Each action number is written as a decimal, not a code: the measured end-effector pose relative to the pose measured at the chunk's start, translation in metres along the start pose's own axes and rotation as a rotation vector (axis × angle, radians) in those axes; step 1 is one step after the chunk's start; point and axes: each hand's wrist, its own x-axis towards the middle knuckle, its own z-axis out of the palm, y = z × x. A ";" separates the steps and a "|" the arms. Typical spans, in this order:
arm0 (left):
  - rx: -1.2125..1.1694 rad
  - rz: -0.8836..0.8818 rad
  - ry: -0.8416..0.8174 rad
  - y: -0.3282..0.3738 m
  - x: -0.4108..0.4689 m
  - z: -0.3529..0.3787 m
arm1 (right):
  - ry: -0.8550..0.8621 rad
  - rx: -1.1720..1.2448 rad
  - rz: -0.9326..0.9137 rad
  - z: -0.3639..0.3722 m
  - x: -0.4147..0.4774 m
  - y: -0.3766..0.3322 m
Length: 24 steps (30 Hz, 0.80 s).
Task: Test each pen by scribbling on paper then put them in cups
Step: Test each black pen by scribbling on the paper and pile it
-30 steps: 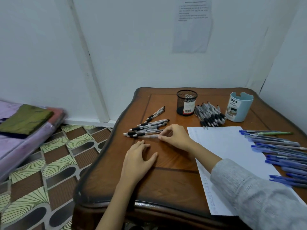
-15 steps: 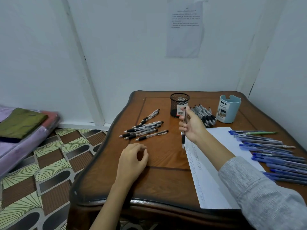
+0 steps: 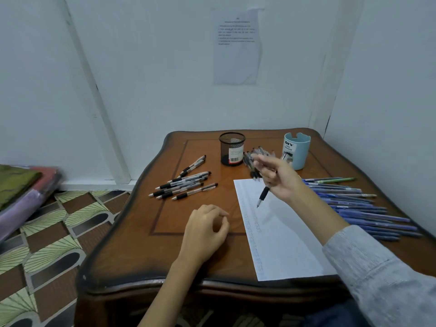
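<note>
My right hand (image 3: 279,178) holds a black pen (image 3: 263,195) tip-down above the top of the white paper sheet (image 3: 280,234), its tip a little above the sheet. My left hand (image 3: 205,232) rests on the wooden table (image 3: 132,244), fingers loosely curled, holding nothing. Several black pens (image 3: 181,184) lie left of the paper. More black pens (image 3: 253,156) are piled behind my right hand. A black mesh cup (image 3: 232,148) and a light blue cup (image 3: 297,151) stand at the back. Several blue pens (image 3: 358,208) lie to the right.
The table sits in a corner between white walls; a printed sheet (image 3: 237,46) hangs on the back wall. Folded cloths (image 3: 21,187) lie on the left over a patterned floor (image 3: 54,232). Rows of scribbles run down the paper's left margin.
My right hand picked a black pen from the left group and carried it rightward over the paper. My left hand stayed on the table, its fingers curling a little.
</note>
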 end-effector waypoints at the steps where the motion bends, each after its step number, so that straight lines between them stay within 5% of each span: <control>1: -0.032 0.003 -0.063 0.003 0.001 0.003 | 0.004 -0.053 0.005 -0.004 -0.002 -0.001; 8: -0.081 0.019 -0.484 0.007 0.004 0.020 | 0.060 -0.365 0.163 -0.028 -0.026 0.008; 17: -0.051 0.028 -0.447 0.005 0.002 0.027 | 0.282 -0.464 -0.050 -0.036 -0.037 0.050; 24: -0.055 0.017 -0.439 0.004 0.001 0.028 | 0.381 -0.843 -0.259 -0.032 -0.048 0.076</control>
